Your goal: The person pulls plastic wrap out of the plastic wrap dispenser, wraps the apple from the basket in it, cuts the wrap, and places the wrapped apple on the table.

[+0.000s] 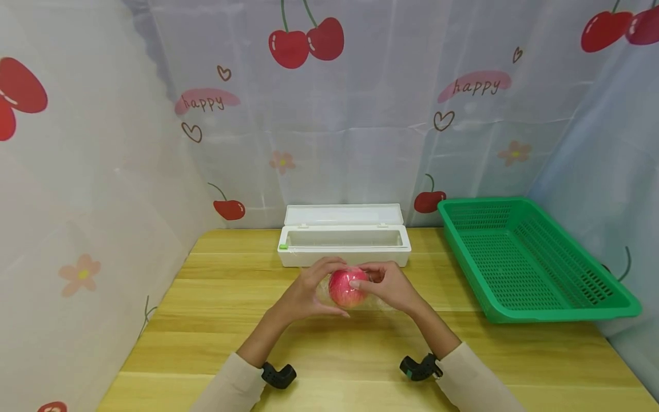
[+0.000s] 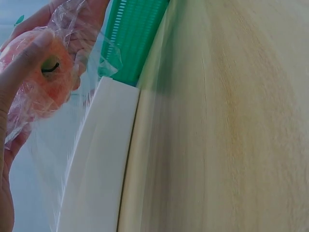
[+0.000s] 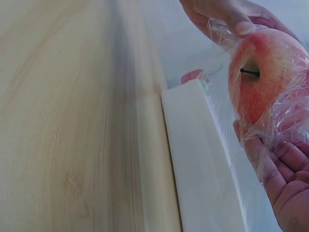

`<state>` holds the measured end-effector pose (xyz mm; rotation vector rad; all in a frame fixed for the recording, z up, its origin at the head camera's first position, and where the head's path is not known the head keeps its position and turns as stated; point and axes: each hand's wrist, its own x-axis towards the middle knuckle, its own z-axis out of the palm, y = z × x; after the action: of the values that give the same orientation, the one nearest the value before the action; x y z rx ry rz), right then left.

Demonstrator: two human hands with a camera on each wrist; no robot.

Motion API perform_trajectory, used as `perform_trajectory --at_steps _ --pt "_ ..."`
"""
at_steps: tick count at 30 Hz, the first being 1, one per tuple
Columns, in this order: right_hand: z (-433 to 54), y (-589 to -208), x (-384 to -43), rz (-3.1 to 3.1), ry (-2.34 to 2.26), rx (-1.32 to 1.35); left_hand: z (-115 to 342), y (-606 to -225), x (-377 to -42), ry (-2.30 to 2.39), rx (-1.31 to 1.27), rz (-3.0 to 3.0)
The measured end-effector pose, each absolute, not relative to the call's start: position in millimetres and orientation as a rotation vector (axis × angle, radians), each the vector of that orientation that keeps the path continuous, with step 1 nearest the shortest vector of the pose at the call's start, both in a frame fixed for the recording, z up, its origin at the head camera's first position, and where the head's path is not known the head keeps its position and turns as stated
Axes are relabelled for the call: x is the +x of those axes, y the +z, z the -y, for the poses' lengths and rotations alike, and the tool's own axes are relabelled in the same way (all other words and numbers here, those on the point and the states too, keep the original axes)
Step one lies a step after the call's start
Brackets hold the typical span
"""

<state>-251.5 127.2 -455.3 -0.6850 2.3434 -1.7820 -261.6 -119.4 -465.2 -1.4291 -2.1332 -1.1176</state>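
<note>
A red and pink apple (image 1: 348, 288) is loosely covered in clear plastic wrap (image 3: 289, 121), held above the table between both hands. My left hand (image 1: 309, 289) holds it from the left, fingers curved over its far side, thumb low and near. From the other side my right hand (image 1: 389, 285) grips it, thumb lying across the front. Crumpled film bunches around the apple, while the stem end shows in the left wrist view. Just beyond the hands stands a white wrap dispenser box (image 1: 345, 258), its lid (image 1: 344, 214) raised.
A green plastic basket (image 1: 553, 313) sits at the right of the wooden table (image 1: 216, 343). Cherry-printed curtains (image 1: 355, 143) enclose the back and sides. Near the dispenser's left end is a small green piece (image 1: 283, 246).
</note>
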Motion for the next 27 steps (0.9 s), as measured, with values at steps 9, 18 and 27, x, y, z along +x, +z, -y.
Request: perform_trajectory --at_steps 9,18,27 --pt "-126.2 -452.7 -251.6 -2.327 -1.770 -0.641 119.3 -465.3 -262.3 -1.157 -1.425 2.106" --pt "-128.7 -448.2 -249.9 -2.413 -1.641 -0.693 117.3 -468.5 -260.8 -1.248 -1.373 2.095" --pt "-133.9 -444.9 -249.5 -2.589 -1.510 -0.787 116.1 -470.9 -257.7 -1.329 -1.349 2.164"
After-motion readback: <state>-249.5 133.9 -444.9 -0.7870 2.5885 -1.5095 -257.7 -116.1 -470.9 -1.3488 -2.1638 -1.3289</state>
